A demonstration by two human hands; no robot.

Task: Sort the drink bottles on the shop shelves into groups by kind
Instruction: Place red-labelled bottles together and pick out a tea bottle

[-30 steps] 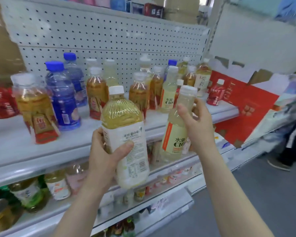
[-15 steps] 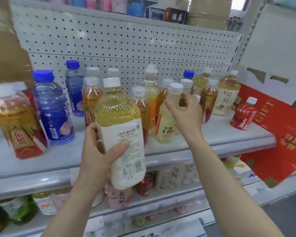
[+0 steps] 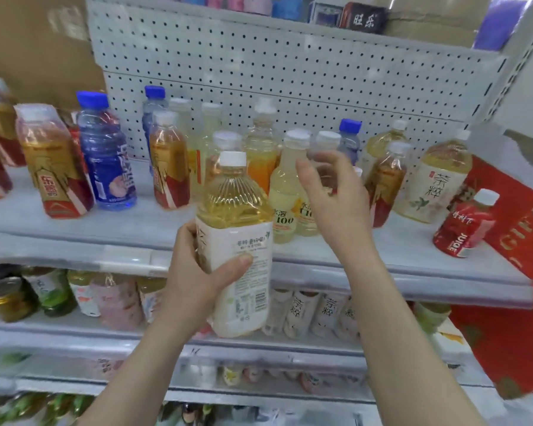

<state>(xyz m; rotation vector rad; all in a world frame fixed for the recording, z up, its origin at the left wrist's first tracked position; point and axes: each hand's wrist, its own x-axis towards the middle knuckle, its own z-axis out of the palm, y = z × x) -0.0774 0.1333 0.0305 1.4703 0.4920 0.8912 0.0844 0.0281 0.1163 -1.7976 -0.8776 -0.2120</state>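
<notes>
Left grip [image 3: 194, 278] around white-labelled bottle [image 3: 250, 290] of clear yellow drink [image 3: 231, 201].

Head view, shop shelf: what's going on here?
A person stands at a shop shelf of mixed drinks. Their left hand grips a large yellow tea bottle in front of it. The right hand is open, holding nothing, by two pale C100 bottles standing together on the shelf among other kinds.

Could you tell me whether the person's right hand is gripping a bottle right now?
No, the right hand is spread open and holds nothing, in front of the pale C100 bottles on the shelf.
</notes>
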